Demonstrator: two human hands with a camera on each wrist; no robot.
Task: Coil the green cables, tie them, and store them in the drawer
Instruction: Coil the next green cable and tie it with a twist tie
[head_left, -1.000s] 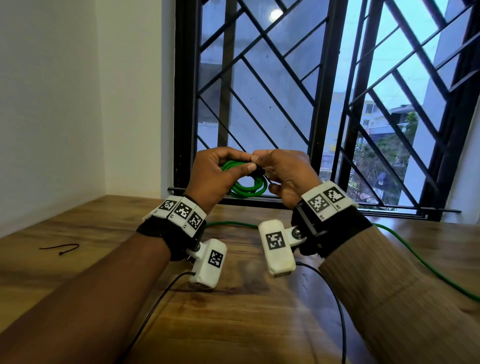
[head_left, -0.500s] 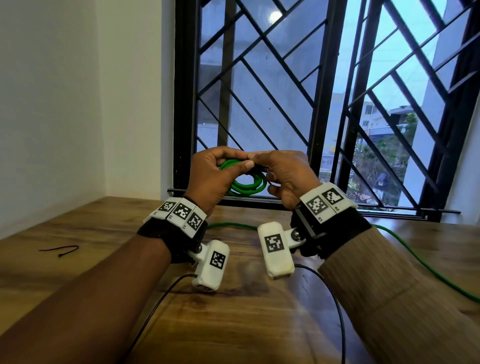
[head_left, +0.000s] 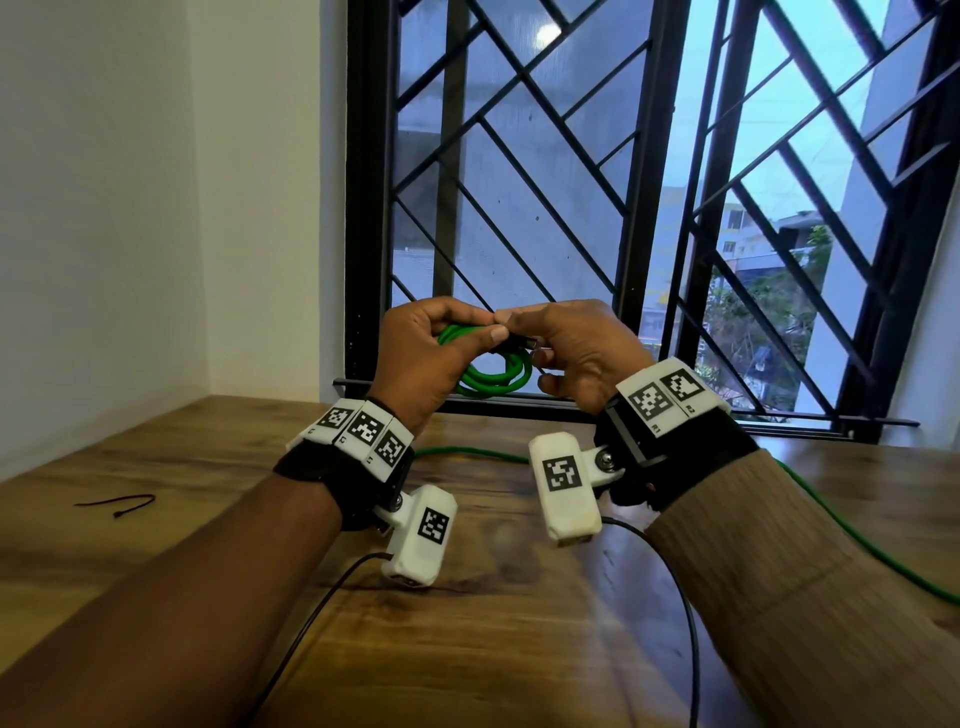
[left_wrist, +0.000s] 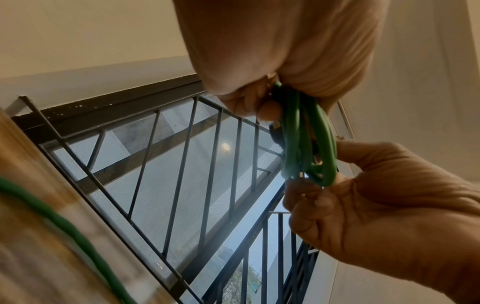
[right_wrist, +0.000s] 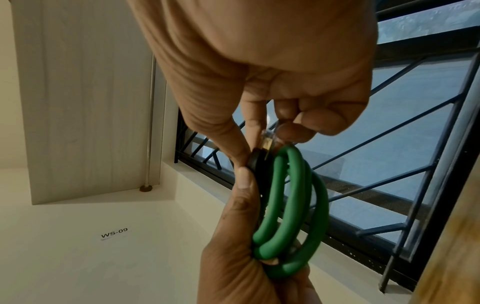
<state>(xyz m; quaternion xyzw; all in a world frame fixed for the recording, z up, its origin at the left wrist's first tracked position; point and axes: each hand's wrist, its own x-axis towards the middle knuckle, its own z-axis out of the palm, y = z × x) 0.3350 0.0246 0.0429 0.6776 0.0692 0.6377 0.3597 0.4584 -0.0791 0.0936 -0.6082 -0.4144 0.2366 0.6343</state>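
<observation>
Green rubbery cable, wound into a small coil (head_left: 488, 374), hangs at the frame's centre above the wooden table (head_left: 493, 623). The left hand (head_left: 421, 358) clamps the loops, probably so they cannot spring apart. The right hand (head_left: 576, 353) pinches the clear plug end (right_wrist: 269, 136), apparently to secure it. A wall label (right_wrist: 114, 232) at lower left reads "WS-09".

A coil of green cable (right_wrist: 291, 207) is gripped at its lower end by the left hand (right_wrist: 249, 267), thumb laid along a black piece. The cable's clear plug (right_wrist: 269, 136) is pinched by the right hand (right_wrist: 272, 78). A "WS-09" label (right_wrist: 115, 232) is seen on the white wall.
</observation>
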